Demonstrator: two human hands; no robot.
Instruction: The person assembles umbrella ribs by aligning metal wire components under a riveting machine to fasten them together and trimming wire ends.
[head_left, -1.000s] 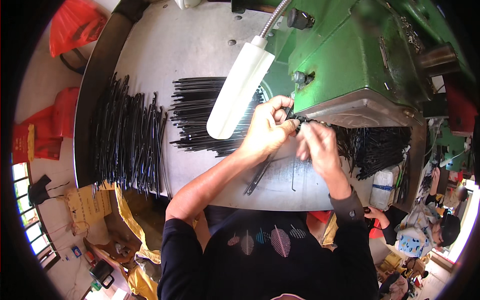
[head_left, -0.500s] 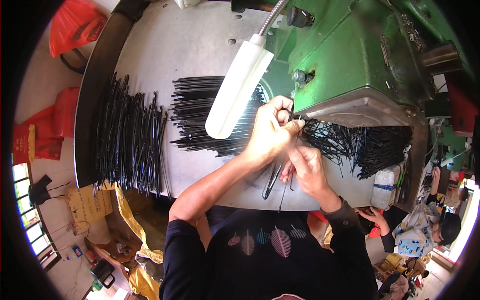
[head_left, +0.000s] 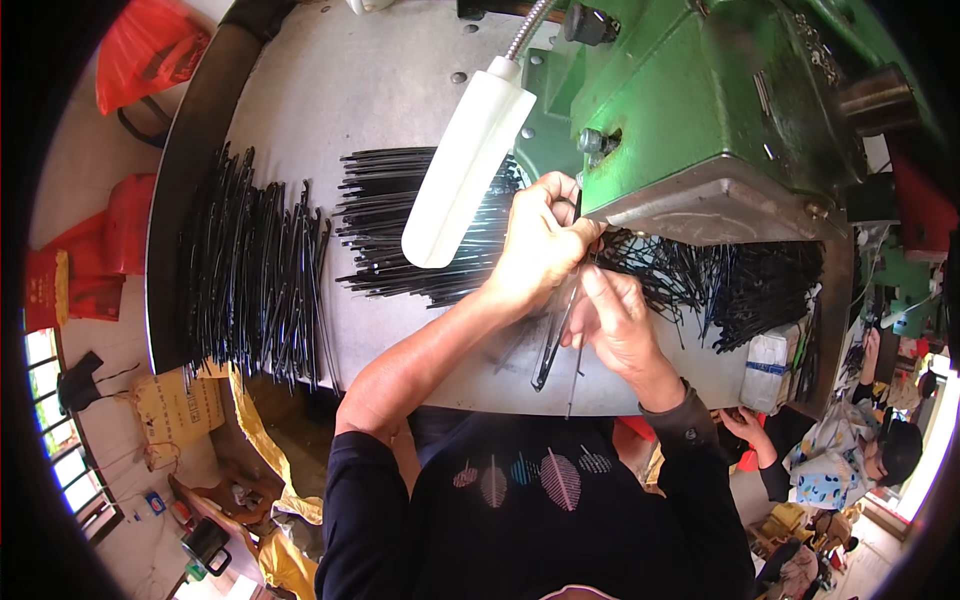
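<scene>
My left hand (head_left: 540, 245) is closed at the lower edge of the green machine (head_left: 670, 120), pinching a slim black metal rod (head_left: 577, 205) upright between thumb and fingers. Just below and to the right, my right hand (head_left: 618, 325) has its thumb and fingers curled together around a thin black rod (head_left: 571, 395) that points toward me. Another, thicker black rod (head_left: 548, 352) slants down from under the left hand over the table's near edge. The machine's working point is hidden behind my left fingers.
On the metal table (head_left: 330, 90) lie a left bundle of black rods (head_left: 255, 270), a middle bundle (head_left: 385, 225) and a tangled right heap (head_left: 750, 290). A white lamp (head_left: 465, 165) hangs over the middle. At right stands a taped white block (head_left: 767, 368); a co-worker's hand (head_left: 745, 428) is beyond.
The view has shifted slightly. My right hand has moved a little up and right relative to my left, its fingers still curled around the rod. My left hand stays by the machine.
</scene>
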